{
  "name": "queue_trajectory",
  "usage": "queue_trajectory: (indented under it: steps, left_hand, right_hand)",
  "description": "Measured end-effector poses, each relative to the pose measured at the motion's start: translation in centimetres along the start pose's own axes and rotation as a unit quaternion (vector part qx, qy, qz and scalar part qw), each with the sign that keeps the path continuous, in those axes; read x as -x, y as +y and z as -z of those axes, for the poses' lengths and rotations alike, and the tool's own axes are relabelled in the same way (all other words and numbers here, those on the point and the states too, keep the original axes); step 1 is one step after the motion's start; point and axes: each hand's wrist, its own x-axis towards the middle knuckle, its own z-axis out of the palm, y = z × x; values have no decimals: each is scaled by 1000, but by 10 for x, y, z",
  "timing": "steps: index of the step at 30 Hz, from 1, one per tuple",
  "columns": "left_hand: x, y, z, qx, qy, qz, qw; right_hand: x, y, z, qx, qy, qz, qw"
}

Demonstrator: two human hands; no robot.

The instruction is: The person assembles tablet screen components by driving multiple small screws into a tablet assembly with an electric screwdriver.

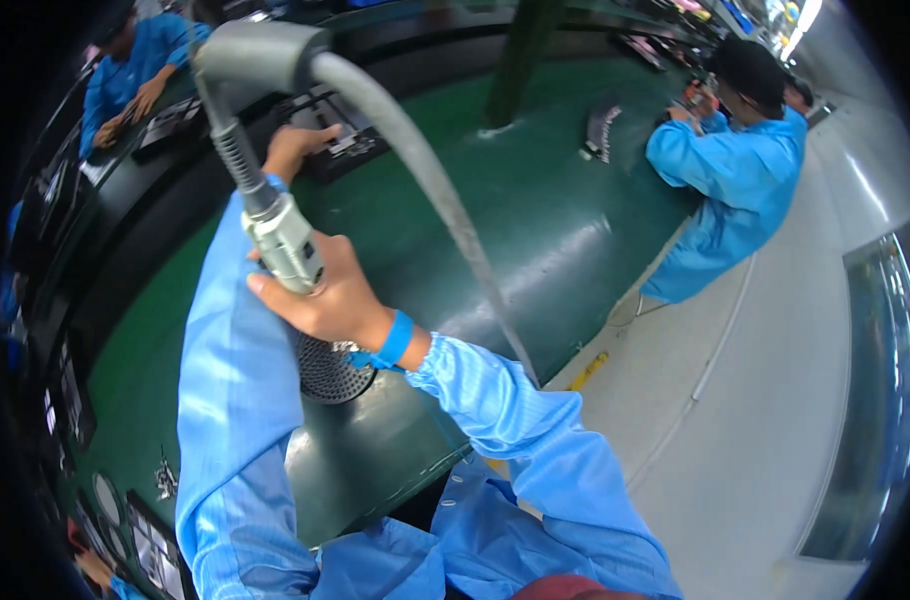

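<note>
Fingers of the right hand are curled closed round a pale handheld power tool, left of centre in the frame; far-side fingertips and tool tip are hidden. Left hand, upper left, is at a dark tray with a silver part on it; one digit sticks out to the right, can't tell whether the rest pinch or just rest. Handling, my read: tool is a rigid shell, moderate weight, fairly smooth, best held round mid-body where the hand is now. Its ribbed cord sleeve looks springy and likely tugs a bit; not a grip point. Tray looks stiff and light, take it by the rim; silver part probably thin and easy to bend or scratch, edges only. Count: 1 tool, 1 tray by the left hand, 1 gray hose arching across, 1 round perforated black dish below the right hand, 1 blue wrist strap. Bits on the dish too small to count. Two co-workers show plainly, one upper left, one at right.
</note>
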Motion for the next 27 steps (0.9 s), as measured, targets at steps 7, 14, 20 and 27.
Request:
queue_trajectory:
  steps: [7, 14, 20, 27]
  left_hand:
    - [39, 33, 21, 62, 70, -74, 993]
    - [300, 30, 152, 273, 148, -53, 949]
    - [524, -27, 108, 250, 194, 131, 940]
    - [584, -36, 86, -249, 256, 84, 930]
  right_hand:
    - [1, 10, 8, 17, 11, 22, 1000]
    - [11, -7, 10, -25, -33, -87, 995]
    - [16, 4, 5, -123, -41, -118, 984]
    - [14, -2, 7, -65, -39, -109, 991]
